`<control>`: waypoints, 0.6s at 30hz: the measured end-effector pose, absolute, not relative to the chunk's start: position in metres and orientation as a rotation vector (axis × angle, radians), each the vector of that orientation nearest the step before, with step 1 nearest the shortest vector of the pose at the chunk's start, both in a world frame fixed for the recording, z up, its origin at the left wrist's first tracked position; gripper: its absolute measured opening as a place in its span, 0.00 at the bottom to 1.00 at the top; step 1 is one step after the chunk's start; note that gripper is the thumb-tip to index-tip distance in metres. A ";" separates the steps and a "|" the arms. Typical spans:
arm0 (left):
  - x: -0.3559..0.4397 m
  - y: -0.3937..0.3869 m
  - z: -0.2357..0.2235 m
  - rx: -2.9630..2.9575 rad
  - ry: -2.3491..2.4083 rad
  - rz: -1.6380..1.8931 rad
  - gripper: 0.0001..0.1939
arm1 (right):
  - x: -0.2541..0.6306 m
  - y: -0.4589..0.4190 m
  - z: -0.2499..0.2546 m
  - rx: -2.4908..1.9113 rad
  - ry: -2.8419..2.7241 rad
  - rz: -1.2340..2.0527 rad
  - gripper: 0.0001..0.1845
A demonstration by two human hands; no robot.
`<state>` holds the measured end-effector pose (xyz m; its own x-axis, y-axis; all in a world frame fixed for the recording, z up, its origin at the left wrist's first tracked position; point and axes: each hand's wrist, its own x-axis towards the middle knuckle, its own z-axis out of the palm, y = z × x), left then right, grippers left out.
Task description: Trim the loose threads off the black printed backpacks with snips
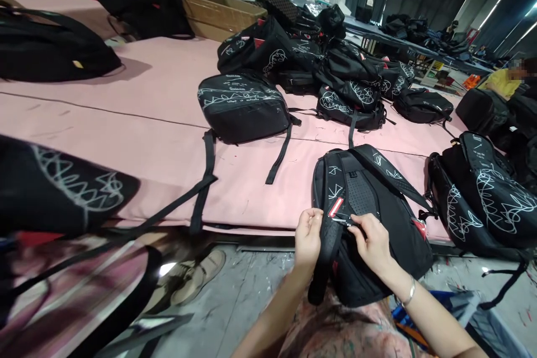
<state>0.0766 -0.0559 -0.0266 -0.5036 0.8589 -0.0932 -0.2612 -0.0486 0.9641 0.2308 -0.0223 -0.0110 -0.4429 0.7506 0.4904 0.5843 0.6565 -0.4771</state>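
Observation:
A black backpack [369, 201] with white scribbled lines lies tilted over the table's near edge, its back panel and straps facing up. My left hand [308, 238] is closed on the edge of its shoulder strap [330, 240], beside a small red and white tag [336, 207]. Across the strap, my right hand [372, 240] grips a small metal tool that looks like thread snips [340, 221]. The tool's blades point left, just below the tag. Fingers cover most of its handle.
Pink padded tables [159, 89] carry a heap of black backpacks [348, 78] and a single backpack [243, 106] with dangling straps. Another backpack [482, 196] stands at the right edge. A cardboard box [222, 11] sits behind. A person in yellow [503, 83] is at far right.

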 end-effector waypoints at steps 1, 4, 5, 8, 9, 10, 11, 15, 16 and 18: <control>0.077 -0.056 -0.026 0.681 1.376 1.681 0.14 | 0.230 -0.023 -0.011 -1.048 -2.199 0.261 0.10; 0.080 -0.057 -0.024 0.675 1.368 1.667 0.12 | 0.229 -0.025 -0.009 -1.072 -2.256 0.119 0.10; 0.081 -0.057 -0.023 0.674 1.357 1.662 0.12 | 0.229 -0.026 -0.008 -1.071 -2.268 0.071 0.10; 0.085 -0.057 -0.019 0.673 1.325 1.654 0.11 | 0.227 -0.028 -0.007 -1.067 -2.283 -0.062 0.11; 0.086 -0.057 -0.018 0.678 1.321 1.649 0.11 | 0.227 -0.028 -0.007 -1.068 -2.285 -0.094 0.12; 0.087 -0.057 -0.017 0.684 1.327 1.644 0.11 | 0.227 -0.028 -0.008 -1.067 -2.289 -0.119 0.12; 0.087 -0.057 -0.017 0.692 1.338 1.639 0.10 | 0.226 -0.028 -0.008 -1.065 -2.294 -0.142 0.12; 0.088 -0.057 -0.018 0.728 1.360 1.626 0.11 | 0.227 -0.027 -0.008 -1.059 -2.315 -0.232 0.12; 0.088 -0.057 -0.019 0.737 1.366 1.628 0.11 | 0.227 -0.028 -0.008 -1.060 -2.318 -0.245 0.12; 0.088 -0.057 -0.020 0.754 1.387 1.634 0.12 | 0.228 -0.028 -0.008 -1.065 -2.321 -0.248 0.12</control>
